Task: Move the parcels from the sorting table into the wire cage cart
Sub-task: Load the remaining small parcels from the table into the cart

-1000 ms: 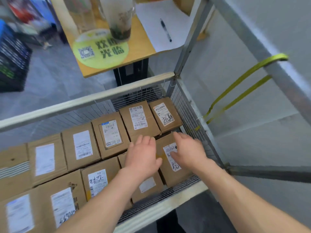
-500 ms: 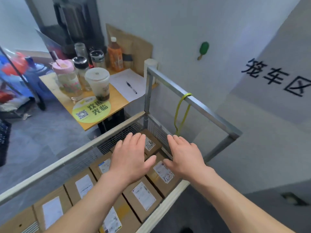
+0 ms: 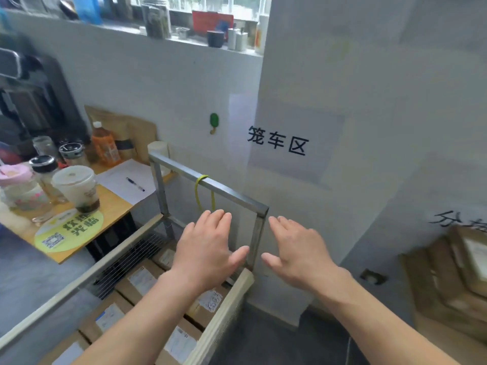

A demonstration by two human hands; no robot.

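Both hands empty, fingers straight and spread: left hand (image 3: 208, 248) above labelled parcels (image 3: 143, 281) packed in the wire cage cart (image 3: 229, 191) lower left, right hand (image 3: 297, 248) just outside its corner post (image 3: 257, 241); risk: swinging toward the parcel stack (image 3: 456, 280) at right edge may clip that post.

Left of fingers (image 3: 214, 222): wood desk (image 3: 116, 204) w/ lidded cup (image 3: 76, 187), pink-lid cup (image 3: 15, 185), jars (image 3: 43, 167), orange bottle (image 3: 104, 144) at back. Paper (image 3: 118, 177) w/ pen (image 3: 135, 184) on it, up-left of fingertips. Round green sticker (image 3: 69, 230) on desk front, far left. On wall above fingers: small green hook (image 3: 214, 121); sign (image 3: 276, 143) w/ 3 black chars, up-right. Yellow strap (image 3: 197, 193) hangs just above fingertips. Sill (image 3: 184, 39) clutter high above, blurry.
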